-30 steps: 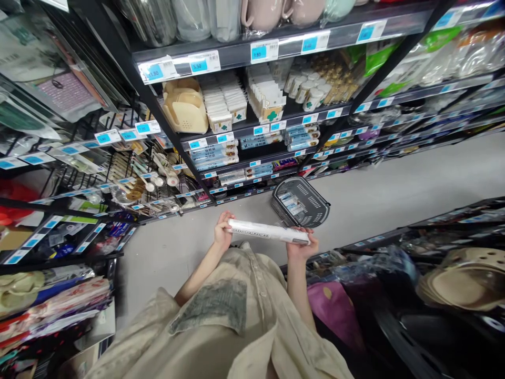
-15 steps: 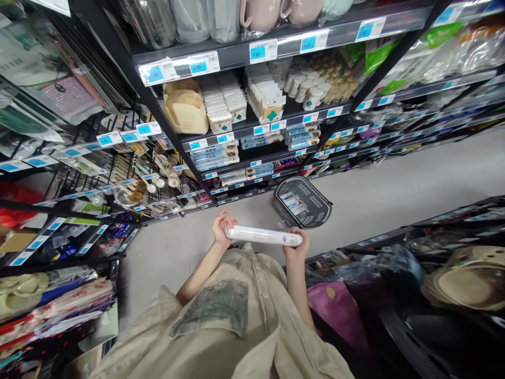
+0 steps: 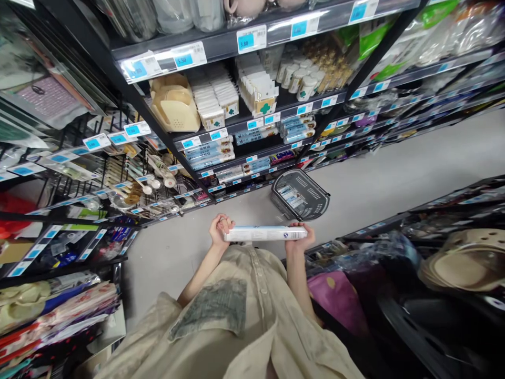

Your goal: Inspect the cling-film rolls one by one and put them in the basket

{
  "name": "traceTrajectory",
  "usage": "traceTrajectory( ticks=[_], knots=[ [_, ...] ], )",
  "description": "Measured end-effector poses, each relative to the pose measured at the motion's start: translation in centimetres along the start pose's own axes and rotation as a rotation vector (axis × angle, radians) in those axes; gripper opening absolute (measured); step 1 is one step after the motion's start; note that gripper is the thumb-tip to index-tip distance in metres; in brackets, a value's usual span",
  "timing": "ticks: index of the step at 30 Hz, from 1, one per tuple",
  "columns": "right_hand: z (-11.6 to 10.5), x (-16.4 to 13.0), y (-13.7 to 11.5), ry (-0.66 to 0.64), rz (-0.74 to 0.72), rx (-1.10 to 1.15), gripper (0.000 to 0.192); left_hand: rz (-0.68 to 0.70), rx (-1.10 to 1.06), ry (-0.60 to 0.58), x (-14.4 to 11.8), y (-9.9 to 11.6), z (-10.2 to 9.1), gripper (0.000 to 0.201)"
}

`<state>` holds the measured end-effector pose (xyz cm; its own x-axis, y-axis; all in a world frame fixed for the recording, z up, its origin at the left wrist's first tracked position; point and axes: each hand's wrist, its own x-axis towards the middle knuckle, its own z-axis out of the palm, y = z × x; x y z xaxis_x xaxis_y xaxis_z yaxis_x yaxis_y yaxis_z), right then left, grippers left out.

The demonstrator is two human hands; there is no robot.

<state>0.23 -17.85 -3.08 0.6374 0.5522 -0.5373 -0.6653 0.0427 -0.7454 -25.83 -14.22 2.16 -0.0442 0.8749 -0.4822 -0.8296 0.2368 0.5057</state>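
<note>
A long, slim packaged roll [image 3: 264, 233], white with a light blue strip, lies level across the front of my body. My left hand [image 3: 220, 229] grips its left end with curled fingers. Around the right end, the fingers of my right hand [image 3: 300, 240] are closed. The roll looks like the blue and white rolls [image 3: 211, 152] stacked on the low shelf ahead. Beyond my right hand, a dark grey shopping basket [image 3: 315, 196] stands on the floor with several similar blue and white packages [image 3: 292, 197] inside.
Shelves [image 3: 221, 138] with price tags run along the front, holding white boxes [image 3: 256, 87], beige plastic containers [image 3: 177, 108] and mugs. Hanging utensils [image 3: 158, 171] are at the left. On the right are a pink item [image 3: 339, 302] and a stack of beige clogs or trays [image 3: 465, 263]. Grey floor [image 3: 169, 252] lies between.
The roll has turned about its length, bringing a light blue strip and print into sight, and it now lies more level. Both hands keep hold of its ends. The view has shifted slightly.
</note>
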Motion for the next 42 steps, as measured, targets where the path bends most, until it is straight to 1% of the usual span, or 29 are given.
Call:
traceTrajectory(
  ticks=[3,5,7,9,11,13,15,17,19,21,23,25,27,29,31,34,35,37,39,41,42],
  knots=[
    [0.5,-0.1,0.0,0.021,0.025,0.047,0.019,0.018,-0.013,0.017,0.4,0.0,0.0,0.024],
    [0.8,-0.3,0.0,0.003,0.049,0.021,0.021,0.032,-0.031,0.059,0.9,0.1,0.0,0.017],
    [1.0,-0.5,-0.1,-0.051,0.063,0.005,0.026,0.036,-0.039,0.120,1.5,0.3,-0.1,0.011],
    [1.0,-0.7,-0.2,-0.135,0.058,-0.033,0.034,0.037,-0.028,0.152,2.0,0.7,-0.3,0.010],
    [1.0,-0.8,-0.1,-0.181,0.042,-0.119,0.038,0.044,0.010,0.139,2.4,1.3,-0.6,0.009],
    [0.9,-0.9,0.0,-0.143,0.028,-0.235,0.039,0.069,0.073,0.107,2.5,1.9,-0.8,0.008],
    [0.9,-0.8,0.1,-0.077,0.011,-0.347,0.040,0.089,0.165,0.058,2.6,2.4,-1.0,0.014],
    [0.9,-0.8,0.0,-0.036,-0.007,-0.431,0.039,0.076,0.271,-0.006,2.6,2.8,-1.2,0.028],
    [1.0,-0.8,-0.2,-0.042,-0.011,-0.484,0.036,0.039,0.372,-0.059,2.5,2.9,-1.4,0.039],
    [1.1,-0.8,-0.7,-0.061,-0.029,-0.521,0.033,0.011,0.455,-0.079,2.5,2.9,-1.7,0.041],
    [1.3,-0.8,-1.2,-0.085,-0.096,-0.530,0.032,0.000,0.526,-0.066,2.5,2.7,-1.9,0.046],
    [1.6,-0.8,-1.7,-0.126,-0.171,-0.509,0.034,0.002,0.610,-0.024,2.6,2.5,-2.0,0.051],
    [1.8,-0.6,-2.2,-0.152,-0.200,-0.482,0.038,0.011,0.717,0.013,2.7,2.2,-1.9,0.053],
    [2.0,-0.7,-2.6,-0.126,-0.204,-0.471,0.040,0.030,0.845,0.026,2.7,1.8,-1.7,0.053],
    [2.0,-0.8,-3.0,-0.063,-0.258,-0.448,0.040,0.042,0.951,0.017,2.6,1.5,-1.3,0.054],
    [1.6,-0.9,-3.6,0.015,-0.407,-0.395,0.040,0.056,1.037,-0.033,2.6,0.7,-0.8,0.053],
    [1.4,-0.7,-3.7,0.024,-0.430,-0.390,0.040,0.065,1.061,-0.050,2.8,0.5,-0.6,0.052],
    [0.9,0.1,-3.7,0.054,-0.390,-0.398,0.038,0.076,1.138,-0.090,3.3,-0.1,-0.3,0.048],
    [0.2,1.4,-3.5,0.125,-0.286,-0.411,0.037,0.077,1.266,-0.163,4.0,-0.7,-0.1,0.043],
    [-0.7,2.8,-3.3,0.208,-0.224,-0.432,0.038,0.107,1.419,-0.294,4.7,-1.5,0.1,0.035],
    [-1.3,3.5,-3.1,0.234,-0.225,-0.453,0.039,0.130,1.495,-0.382,5.1,-2.0,0.3,0.030]
  ],
)
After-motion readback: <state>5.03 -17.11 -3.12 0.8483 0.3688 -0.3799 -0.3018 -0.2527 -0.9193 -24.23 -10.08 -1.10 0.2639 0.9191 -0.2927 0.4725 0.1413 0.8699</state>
